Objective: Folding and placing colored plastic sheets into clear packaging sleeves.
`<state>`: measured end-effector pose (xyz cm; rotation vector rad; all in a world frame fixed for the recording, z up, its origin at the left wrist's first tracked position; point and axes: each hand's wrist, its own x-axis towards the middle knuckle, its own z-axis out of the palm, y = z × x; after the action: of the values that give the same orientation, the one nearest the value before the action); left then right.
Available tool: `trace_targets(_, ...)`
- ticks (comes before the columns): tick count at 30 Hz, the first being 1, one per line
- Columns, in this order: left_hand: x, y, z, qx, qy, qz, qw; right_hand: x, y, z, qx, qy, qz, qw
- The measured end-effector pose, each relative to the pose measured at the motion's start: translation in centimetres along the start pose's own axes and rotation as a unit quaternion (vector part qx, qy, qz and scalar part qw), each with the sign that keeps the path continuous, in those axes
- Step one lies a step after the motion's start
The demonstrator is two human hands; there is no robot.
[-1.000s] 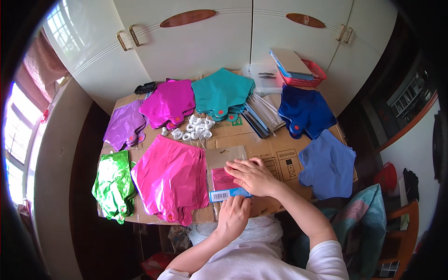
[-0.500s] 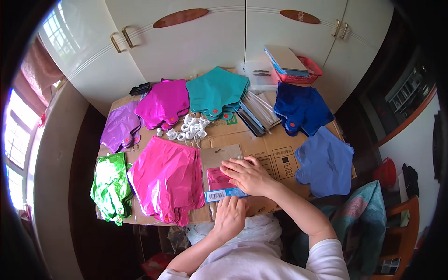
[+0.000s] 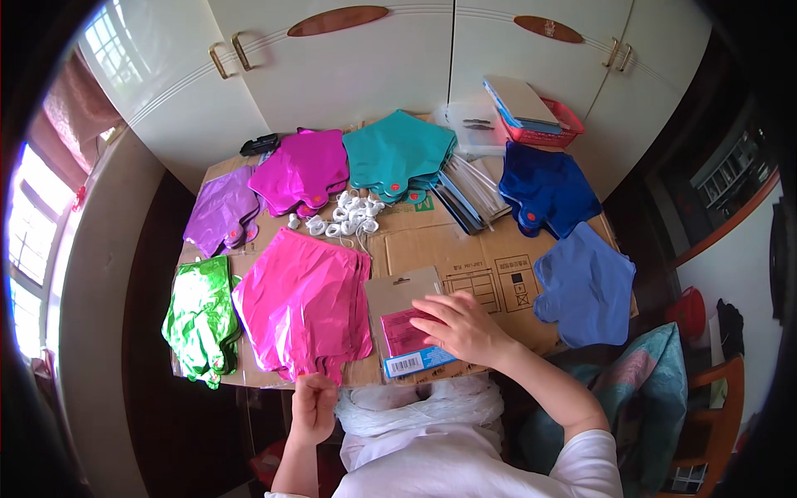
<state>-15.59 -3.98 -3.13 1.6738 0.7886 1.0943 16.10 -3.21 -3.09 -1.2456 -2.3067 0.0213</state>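
Observation:
My right hand [image 3: 461, 328] lies flat on a clear packet [image 3: 404, 322] with a brown card back, a folded pink foil balloon inside and a blue strip at its near end. The packet lies on the cardboard-covered table [image 3: 486, 266] near its front edge. My left hand [image 3: 313, 408] is below the table's front edge, fingers curled at the stem of the pink foil balloon stack [image 3: 303, 303]; whether it grips the stem I cannot tell. A white plastic bag [image 3: 419, 407] rests in my lap.
Star-shaped foil balloon stacks cover the table: green [image 3: 199, 319], purple [image 3: 220, 207], magenta [image 3: 303, 170], teal [image 3: 394, 153], dark blue [image 3: 544, 191], light blue [image 3: 585, 286]. White ribbon coils [image 3: 344, 216], clear packets [image 3: 469, 191], a red basket [image 3: 540, 124]. White cupboards behind.
My left hand has dropped leftward from the packet's near end to the pink balloon stack's stem. My right hand stays on the packet.

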Motion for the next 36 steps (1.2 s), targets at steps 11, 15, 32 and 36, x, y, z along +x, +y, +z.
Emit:
trace_targets(11,2.2,-0.7,3.5,0.476,-0.204,0.279,0.809,-4.2,-2.6,-2.4,0.008,0.023,-0.040,0.999)
trace_targets(15,2.8,-0.6,4.0,0.455,-0.181,0.266,0.831,-5.1,-2.5,-2.0,-0.012,0.006,-0.035,0.999)
trace_targets(32,3.5,-1.0,6.5,0.344,-0.027,0.104,0.933,-4.5,-3.2,0.5,0.097,0.068,0.157,0.980)
trace_targets(36,3.2,-1.5,6.9,0.425,-0.026,-0.017,0.905,-3.6,-3.1,-0.1,0.075,0.047,0.239,0.967)
